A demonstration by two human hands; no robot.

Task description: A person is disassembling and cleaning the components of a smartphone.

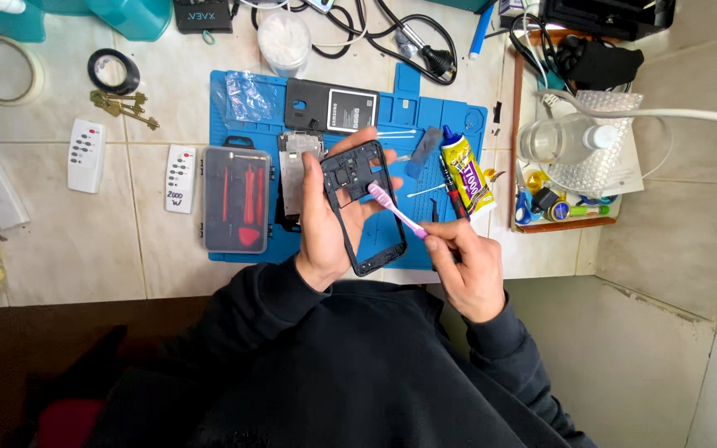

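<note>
My left hand grips a black phone middle frame, holding it upright over the blue work mat. My right hand holds a pink toothbrush by its handle. The brush head rests against the upper part of the frame. A phone body with a metal plate lies on the mat just left of my left hand. Above it lie a black back cover and a battery.
A clear case of red tools sits on the mat's left side. A yellow glue tube, cotton swabs and a plastic bag lie on the mat. Two white remotes, keys, tape rolls and a tray with a glass jar surround it.
</note>
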